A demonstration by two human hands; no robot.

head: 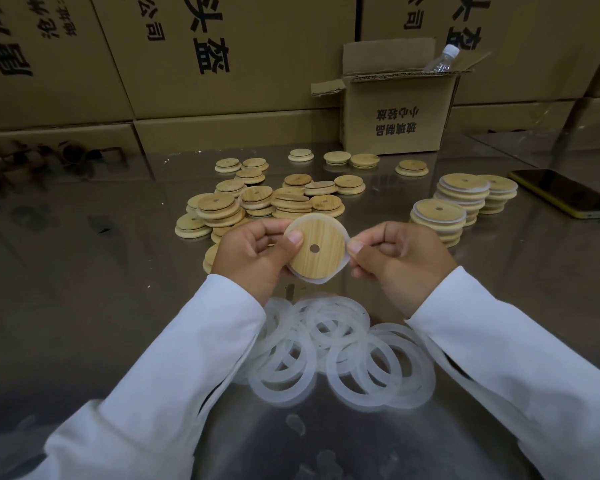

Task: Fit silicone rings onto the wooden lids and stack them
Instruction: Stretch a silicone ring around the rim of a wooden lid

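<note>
My left hand (253, 252) grips a round wooden lid (321, 249) with a small centre hole, thumb on its face. A translucent silicone ring (317, 280) shows around the lid's rim. My right hand (395, 254) pinches the ring at the lid's right edge. Bare wooden lids (257, 202) lie heaped behind my hands. Ringed lids stand in short stacks (440, 216) at the right. Loose silicone rings (340, 351) are piled on the table between my forearms.
The steel table (101, 271) is reflective. An open cardboard box (395, 112) with a plastic bottle (442, 58) stands at the back. A dark phone (565, 197) lies at the right. Large cartons (187, 57) wall off the far side.
</note>
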